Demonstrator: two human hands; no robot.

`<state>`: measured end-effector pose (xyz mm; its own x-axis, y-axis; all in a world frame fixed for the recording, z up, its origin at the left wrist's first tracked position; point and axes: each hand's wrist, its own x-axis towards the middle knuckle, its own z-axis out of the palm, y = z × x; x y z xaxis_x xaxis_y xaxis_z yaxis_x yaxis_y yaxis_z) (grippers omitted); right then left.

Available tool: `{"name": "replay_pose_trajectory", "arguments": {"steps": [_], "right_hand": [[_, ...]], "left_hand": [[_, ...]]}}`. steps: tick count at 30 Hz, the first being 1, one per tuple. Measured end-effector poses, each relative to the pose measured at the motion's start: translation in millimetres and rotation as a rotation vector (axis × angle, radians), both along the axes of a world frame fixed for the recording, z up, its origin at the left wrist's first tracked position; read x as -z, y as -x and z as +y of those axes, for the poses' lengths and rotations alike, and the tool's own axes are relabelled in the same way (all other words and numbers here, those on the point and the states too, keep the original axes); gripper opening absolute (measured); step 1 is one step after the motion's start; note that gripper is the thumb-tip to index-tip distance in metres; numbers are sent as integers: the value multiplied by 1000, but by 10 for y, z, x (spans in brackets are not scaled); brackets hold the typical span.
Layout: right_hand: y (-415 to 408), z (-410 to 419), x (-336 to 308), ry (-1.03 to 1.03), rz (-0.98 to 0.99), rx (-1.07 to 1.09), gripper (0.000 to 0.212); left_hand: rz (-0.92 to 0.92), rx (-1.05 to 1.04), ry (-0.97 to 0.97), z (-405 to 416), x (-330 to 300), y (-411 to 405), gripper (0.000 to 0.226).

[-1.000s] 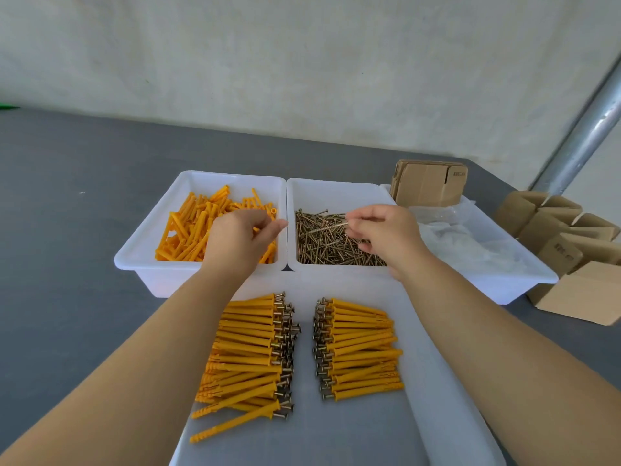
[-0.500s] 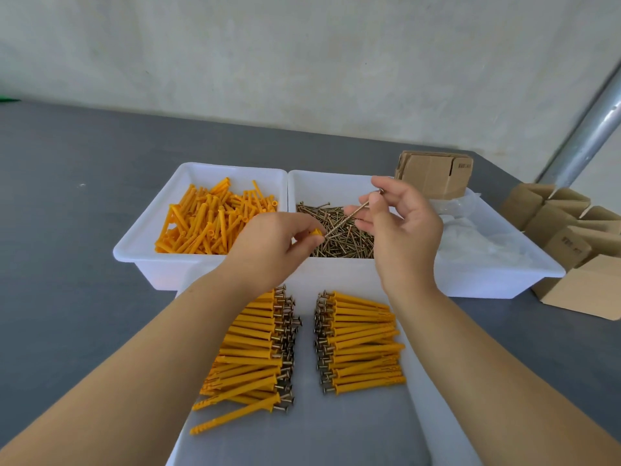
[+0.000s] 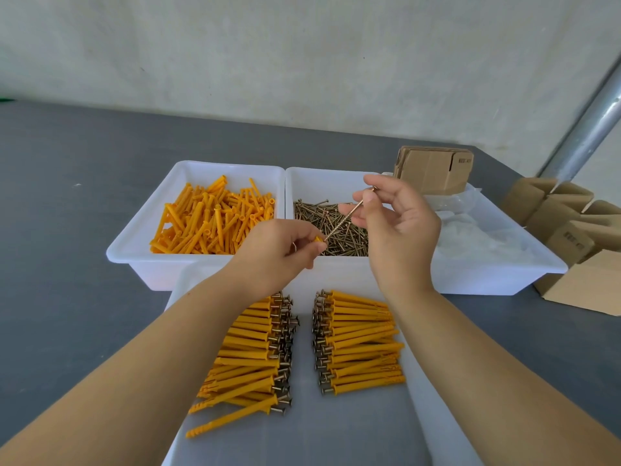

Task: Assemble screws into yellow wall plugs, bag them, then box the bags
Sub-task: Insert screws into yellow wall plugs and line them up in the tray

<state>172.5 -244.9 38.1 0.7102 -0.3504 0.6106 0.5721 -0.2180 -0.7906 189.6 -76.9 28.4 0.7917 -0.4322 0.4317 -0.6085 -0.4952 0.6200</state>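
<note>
My left hand [image 3: 280,253] grips a yellow wall plug [image 3: 319,239], of which only the open end shows between the fingers. My right hand [image 3: 396,223] pinches a brass screw [image 3: 346,218] near its head, and the screw's tip touches the plug's opening. Both hands hover above the front rim of the white bin of loose screws [image 3: 331,230]. To its left stands a white bin of loose yellow plugs [image 3: 208,220]. In front of me, on a white tray [image 3: 302,438], lie two rows of assembled plugs with screws, one left [image 3: 252,351] and one right [image 3: 359,341].
A third white bin [image 3: 504,264] on the right holds clear plastic bags, with folded flat cartons [image 3: 433,169] at its far end. Several open cardboard boxes [image 3: 578,237] stand at the right edge of the grey table. A metal pole [image 3: 591,129] rises at the far right.
My left hand came out of the plug bin with one plug, and my right hand lifted one screw from the screw bin. The hands met and the screw's tip reached the plug's opening.
</note>
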Motion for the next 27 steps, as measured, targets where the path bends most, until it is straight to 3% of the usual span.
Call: {"name": "replay_pose_trajectory", "arguments": {"steps": [17,24,27], "right_hand": [[48,39,-43,47,-6,-10,18],[98,68,-59,232,24,-105,18],[86,20,-103,143,18,-61,28]], "left_hand": [[29,104,-93,-37,-38,66,13],[152,77,231,-28,-51,61,10],[203,100,323,-33,-83,70,1]]}}
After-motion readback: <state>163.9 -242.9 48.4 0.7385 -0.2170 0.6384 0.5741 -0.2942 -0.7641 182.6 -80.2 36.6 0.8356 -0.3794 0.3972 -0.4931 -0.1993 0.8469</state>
